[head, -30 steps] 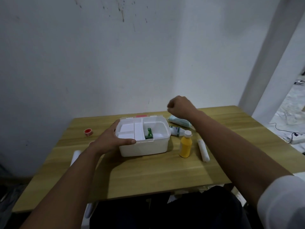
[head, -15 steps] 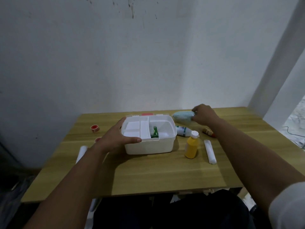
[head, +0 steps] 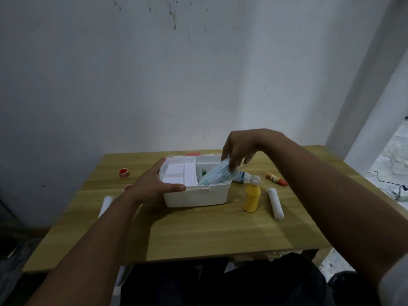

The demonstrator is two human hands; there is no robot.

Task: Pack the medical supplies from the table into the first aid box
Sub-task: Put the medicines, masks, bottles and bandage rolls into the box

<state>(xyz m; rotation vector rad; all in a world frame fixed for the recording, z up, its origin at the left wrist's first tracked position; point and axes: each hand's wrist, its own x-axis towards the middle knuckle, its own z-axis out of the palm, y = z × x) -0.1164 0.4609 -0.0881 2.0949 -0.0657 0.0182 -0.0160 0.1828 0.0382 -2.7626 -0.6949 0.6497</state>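
Right hand (head: 239, 151) now pinches mask pack (head: 217, 174) tilted into first aid box (head: 196, 196), lifted from table behind it; left hand (head: 152, 184) grips box's left rim. One more supply nearly packed.

The white first aid box (head: 196, 196) stands open on the wooden table, a divided white tray filling its left part; a folded pale blue stack of face masks (head: 217, 175) slants into its right compartment, upper end above the rim; a yellow bottle (head: 251, 198) stands upright just right of the box; a white bandage roll (head: 275, 202) lies beside it; a small red-tipped tube (head: 276, 178) lies farther back.
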